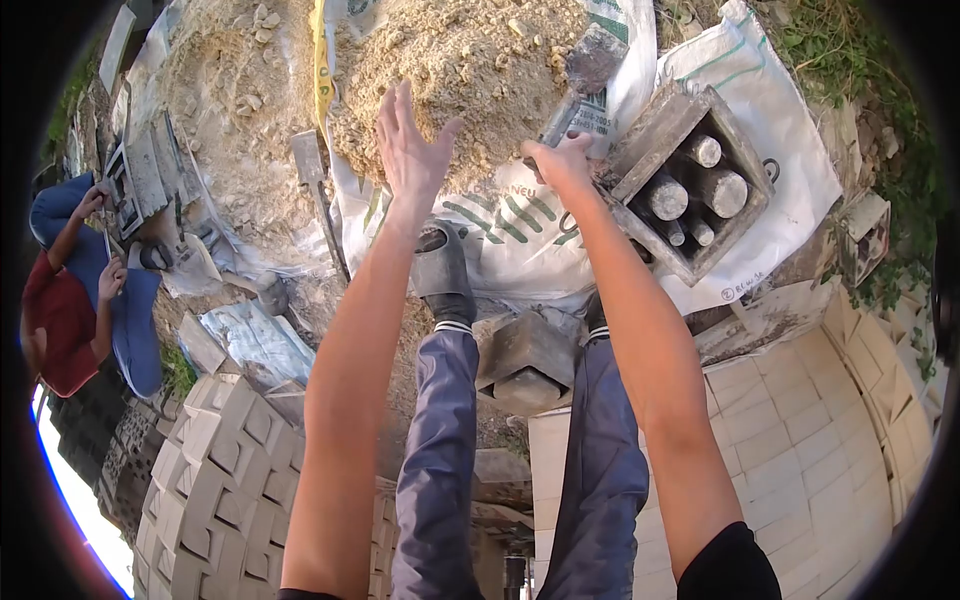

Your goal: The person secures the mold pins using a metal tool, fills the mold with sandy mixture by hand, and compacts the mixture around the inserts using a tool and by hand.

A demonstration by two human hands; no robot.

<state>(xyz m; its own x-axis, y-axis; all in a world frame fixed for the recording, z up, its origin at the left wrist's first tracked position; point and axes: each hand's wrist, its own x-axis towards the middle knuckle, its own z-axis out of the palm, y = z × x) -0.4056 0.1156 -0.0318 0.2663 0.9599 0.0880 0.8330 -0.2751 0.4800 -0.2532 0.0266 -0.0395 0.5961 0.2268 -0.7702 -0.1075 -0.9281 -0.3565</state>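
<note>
My left hand (412, 150) is raised with its fingers apart and nothing in it, above the near edge of a heap of damp, sandy mix (450, 70). My right hand (562, 162) is closed around the handle of a short tool (596, 58); its squarish grey head is caked with mix and points away from me. I cannot tell whether the tool is a trowel or a scoop. Close to the right of that hand is an open metal block mould (655, 145) with several round cores inside, lying on a white sack.
A printed white sack (520, 235) lies under the heap. A long-handled flat tool (310, 160) rests at the left. Stacked pale blocks (220, 470) stand at lower left, more blocks (790, 420) at lower right. A hollow metal piece (530, 365) sits between my feet. Another person (70, 310) sits far left.
</note>
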